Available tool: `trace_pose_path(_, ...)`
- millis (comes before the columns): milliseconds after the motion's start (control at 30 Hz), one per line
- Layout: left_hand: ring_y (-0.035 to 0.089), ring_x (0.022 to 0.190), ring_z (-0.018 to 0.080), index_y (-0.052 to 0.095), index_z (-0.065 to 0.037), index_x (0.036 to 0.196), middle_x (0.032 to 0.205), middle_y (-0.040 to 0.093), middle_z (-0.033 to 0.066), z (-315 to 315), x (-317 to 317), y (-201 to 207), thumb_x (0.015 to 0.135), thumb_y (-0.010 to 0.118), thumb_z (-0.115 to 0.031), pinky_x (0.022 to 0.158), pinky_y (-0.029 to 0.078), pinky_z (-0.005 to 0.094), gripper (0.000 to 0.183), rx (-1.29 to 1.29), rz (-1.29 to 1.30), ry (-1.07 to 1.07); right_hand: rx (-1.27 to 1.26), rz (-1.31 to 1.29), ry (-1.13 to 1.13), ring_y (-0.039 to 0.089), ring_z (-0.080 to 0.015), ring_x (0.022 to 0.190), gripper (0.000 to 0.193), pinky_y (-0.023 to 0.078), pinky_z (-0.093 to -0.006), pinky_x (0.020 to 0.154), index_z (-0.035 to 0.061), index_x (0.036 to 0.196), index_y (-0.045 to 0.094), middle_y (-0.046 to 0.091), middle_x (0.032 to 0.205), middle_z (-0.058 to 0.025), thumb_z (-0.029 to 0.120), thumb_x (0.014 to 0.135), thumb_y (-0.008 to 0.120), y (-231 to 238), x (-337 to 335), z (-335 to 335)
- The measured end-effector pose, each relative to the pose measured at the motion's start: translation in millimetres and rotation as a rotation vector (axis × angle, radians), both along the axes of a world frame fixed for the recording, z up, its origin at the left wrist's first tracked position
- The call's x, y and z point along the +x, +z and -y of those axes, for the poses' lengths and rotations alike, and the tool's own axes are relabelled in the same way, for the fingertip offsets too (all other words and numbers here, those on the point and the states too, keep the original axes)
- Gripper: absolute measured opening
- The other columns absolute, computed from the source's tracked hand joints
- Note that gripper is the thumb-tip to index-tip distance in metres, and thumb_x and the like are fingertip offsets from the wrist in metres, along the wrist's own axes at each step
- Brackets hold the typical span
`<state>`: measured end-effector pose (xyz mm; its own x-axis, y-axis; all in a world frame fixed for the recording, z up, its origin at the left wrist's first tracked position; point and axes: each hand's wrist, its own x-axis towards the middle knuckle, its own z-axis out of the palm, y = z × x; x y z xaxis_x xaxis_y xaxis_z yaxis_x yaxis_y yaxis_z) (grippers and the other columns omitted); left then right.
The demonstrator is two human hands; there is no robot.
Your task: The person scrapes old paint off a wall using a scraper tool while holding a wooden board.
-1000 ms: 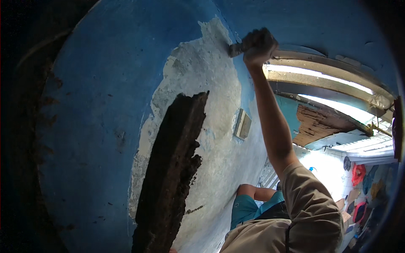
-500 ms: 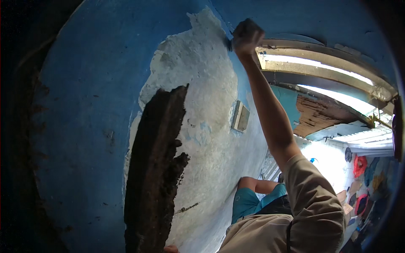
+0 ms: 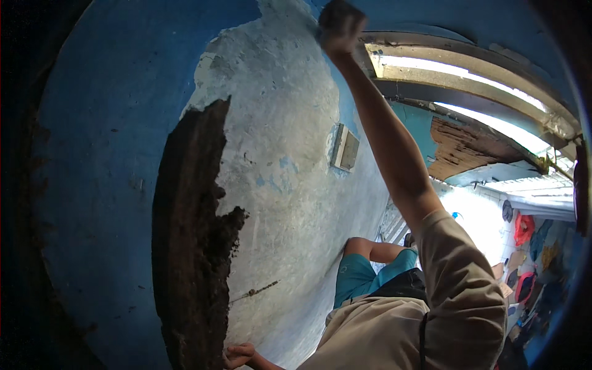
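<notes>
My right hand [image 3: 341,28] is raised high against the blue painted wall, at the upper edge of a bare grey patch [image 3: 277,123]. It is closed in a fist and blurred; what it holds, if anything, cannot be made out. Low in the view, my left hand [image 3: 239,356] is closed, its fingers curled at the edge of a long dark piece of wood [image 3: 185,234]. That piece stands close, with a ragged, crumbling right side and a jagged top, and covers part of the wall. Its lower end is out of view.
A small square switch plate [image 3: 345,148] is set in the bare patch. Slatted openings [image 3: 456,77] let in light at upper right, above a peeling brown panel [image 3: 462,148]. A red bag [image 3: 524,229] and other clutter lie at far right. My bent leg [image 3: 373,250] rests near the wall.
The view has shifted, so the wall sits slightly higher and further left. The dark wood has moved left in the picture. More of my left hand now shows; my right hand remains raised.
</notes>
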<state>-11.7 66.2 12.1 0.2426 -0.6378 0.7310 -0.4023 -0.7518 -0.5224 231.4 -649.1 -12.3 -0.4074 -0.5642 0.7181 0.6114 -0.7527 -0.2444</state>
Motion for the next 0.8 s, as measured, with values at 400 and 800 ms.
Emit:
trace_pose_path(400, 0.047, 0.090, 0.0286, 0.043, 0.006, 0.112, 0.106, 0.046, 0.0187, 3, -7, 16, 0.096, 0.042, -0.009, 0.082, 0.039, 0.0421, 0.022, 0.063, -0.073, -0.012, 0.077, 0.418, 0.938, 0.035, -0.0195, 0.039, 0.025, 0.030, -0.0325, 0.040, 0.0121, 0.059, 0.040, 0.037, 0.048, -0.0036, 0.006, 0.079, 0.054, -10, -44, -9)
trace_pose_path(800, 0.047, 0.086, 0.0280, 0.044, 0.004, 0.111, 0.100, 0.046, 0.0162, -21, -1, 9, 0.093, 0.043, -0.009, 0.077, 0.037, 0.0424, 0.023, -0.064, -0.304, -0.036, 0.146, 0.065, 0.412, 0.029, -0.0121, 0.039, 0.047, 0.024, -0.0292, 0.038, 0.0126, 0.060, 0.033, 0.030, 0.048, -0.0001, 0.042, 0.096, 0.041, -7, 8, -5)
